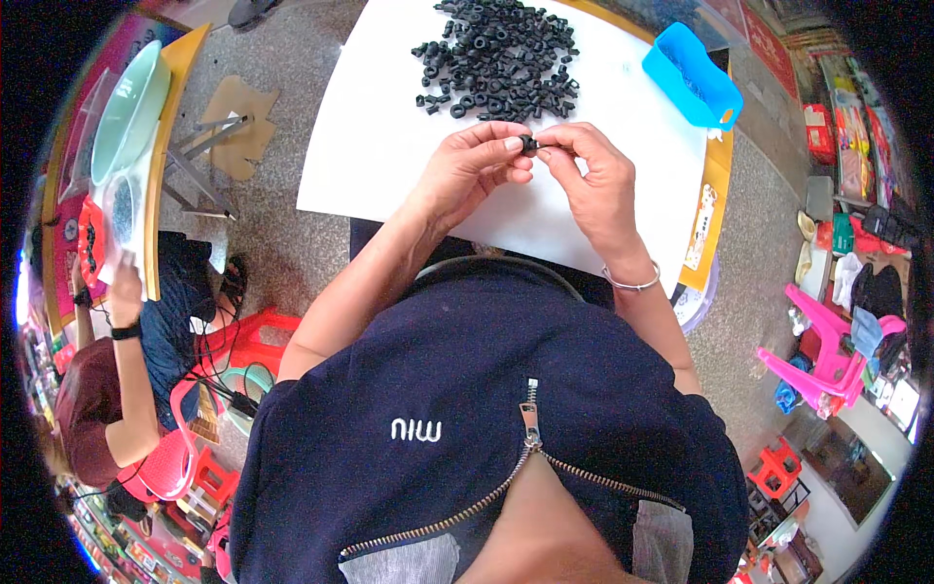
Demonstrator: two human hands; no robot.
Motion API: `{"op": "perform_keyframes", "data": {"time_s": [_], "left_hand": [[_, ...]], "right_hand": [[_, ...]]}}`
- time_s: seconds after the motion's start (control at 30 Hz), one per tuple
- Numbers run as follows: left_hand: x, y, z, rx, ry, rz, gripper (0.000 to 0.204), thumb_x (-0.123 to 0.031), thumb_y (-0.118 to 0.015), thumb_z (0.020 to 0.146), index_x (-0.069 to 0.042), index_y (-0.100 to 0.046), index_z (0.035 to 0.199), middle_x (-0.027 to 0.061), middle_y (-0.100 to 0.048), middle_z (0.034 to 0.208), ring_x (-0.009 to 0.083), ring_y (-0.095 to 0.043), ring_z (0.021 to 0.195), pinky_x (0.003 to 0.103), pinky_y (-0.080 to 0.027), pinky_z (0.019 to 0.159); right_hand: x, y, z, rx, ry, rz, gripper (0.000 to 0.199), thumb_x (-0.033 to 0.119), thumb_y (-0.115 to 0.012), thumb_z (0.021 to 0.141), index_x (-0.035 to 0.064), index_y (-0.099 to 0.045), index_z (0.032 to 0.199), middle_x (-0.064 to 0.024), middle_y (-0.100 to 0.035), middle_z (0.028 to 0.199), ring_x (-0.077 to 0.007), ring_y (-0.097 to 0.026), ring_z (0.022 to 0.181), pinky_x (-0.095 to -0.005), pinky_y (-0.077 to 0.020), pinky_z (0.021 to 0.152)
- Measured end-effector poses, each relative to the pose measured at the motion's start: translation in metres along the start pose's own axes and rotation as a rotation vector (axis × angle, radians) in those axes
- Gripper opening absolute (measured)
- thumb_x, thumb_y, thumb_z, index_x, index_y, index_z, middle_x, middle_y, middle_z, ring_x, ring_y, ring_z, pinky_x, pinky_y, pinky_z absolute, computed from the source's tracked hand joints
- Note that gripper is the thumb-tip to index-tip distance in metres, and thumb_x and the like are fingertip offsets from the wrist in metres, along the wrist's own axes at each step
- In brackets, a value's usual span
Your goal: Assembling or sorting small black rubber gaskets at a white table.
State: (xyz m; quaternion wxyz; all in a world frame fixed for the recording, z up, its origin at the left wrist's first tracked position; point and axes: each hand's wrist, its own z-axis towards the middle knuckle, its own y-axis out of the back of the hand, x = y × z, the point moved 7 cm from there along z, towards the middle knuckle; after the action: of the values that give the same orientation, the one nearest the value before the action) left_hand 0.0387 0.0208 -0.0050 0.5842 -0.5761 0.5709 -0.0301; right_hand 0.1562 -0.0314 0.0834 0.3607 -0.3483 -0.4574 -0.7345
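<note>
Over the near part of a white table sheet [375,161], my left hand [465,167] pinches a small black ring-like part [527,145] between thumb and fingertips. My right hand [595,175] is closed just right of it, thumb and forefinger pressed together on a thin, dark, pin-like piece [543,147] with a light tip. That tip points at the black part and appears to meet it; the exact contact is too small to tell. A loose pile of small black parts [501,63], rings and short stubs among them, lies beyond my hands.
A blue plastic basket [689,80] stands at the table's far right corner. On the left, another person [107,399] sits at a side table holding a pale green basin [131,107] and a red bowl [90,241]. A pink stool [827,346] lies on the floor at right.
</note>
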Motion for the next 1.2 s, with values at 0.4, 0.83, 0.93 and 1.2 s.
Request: {"op": "perform_keyframes", "data": {"time_s": [0.4,0.83,0.93,1.2], "left_hand": [[-0.001,0.004,0.003,-0.011,0.018,0.119,0.026,-0.009,-0.058,0.088,0.005,-0.055,0.110,0.0102,-0.063,0.091,0.0161,-0.063,0.076,0.026,-0.053,0.070],[0.003,0.006,0.000,-0.030,0.033,0.198,0.025,-0.009,-0.057,0.089,0.003,-0.055,0.111,0.0097,-0.063,0.089,0.0156,-0.063,0.074,0.025,-0.053,0.071],[0.007,0.008,0.003,-0.005,0.024,0.139,0.026,-0.010,-0.057,0.090,0.002,-0.055,0.112,0.0095,-0.063,0.089,0.0156,-0.063,0.075,0.025,-0.053,0.071],[0.010,0.004,0.002,0.046,0.101,-0.032,0.027,-0.011,-0.057,0.090,0.003,-0.054,0.113,0.0096,-0.063,0.092,0.0144,-0.063,0.076,0.024,-0.054,0.070]], "right_hand": [[0.011,-0.005,-0.002,0.061,0.223,-0.195,0.015,-0.002,-0.064,0.075,0.0019,-0.063,0.090,-0.0118,-0.063,0.087,-0.0285,-0.061,0.082,-0.0352,-0.0509,0.072],[-0.008,-0.008,-0.003,0.088,0.072,-0.056,0.017,0.001,-0.063,0.079,0.0042,-0.063,0.096,-0.0103,-0.062,0.085,-0.0244,-0.062,0.076,-0.0321,-0.0504,0.067],[-0.008,-0.005,-0.003,0.073,0.076,-0.045,0.016,0.001,-0.063,0.080,0.0046,-0.065,0.095,-0.0091,-0.063,0.084,-0.0213,-0.062,0.073,-0.0295,-0.0499,0.065],[-0.020,-0.001,-0.006,0.054,-0.158,0.159,0.013,0.001,-0.065,0.080,0.0028,-0.066,0.092,-0.0066,-0.065,0.083,-0.0126,-0.060,0.073,-0.0244,-0.0484,0.065]]}}
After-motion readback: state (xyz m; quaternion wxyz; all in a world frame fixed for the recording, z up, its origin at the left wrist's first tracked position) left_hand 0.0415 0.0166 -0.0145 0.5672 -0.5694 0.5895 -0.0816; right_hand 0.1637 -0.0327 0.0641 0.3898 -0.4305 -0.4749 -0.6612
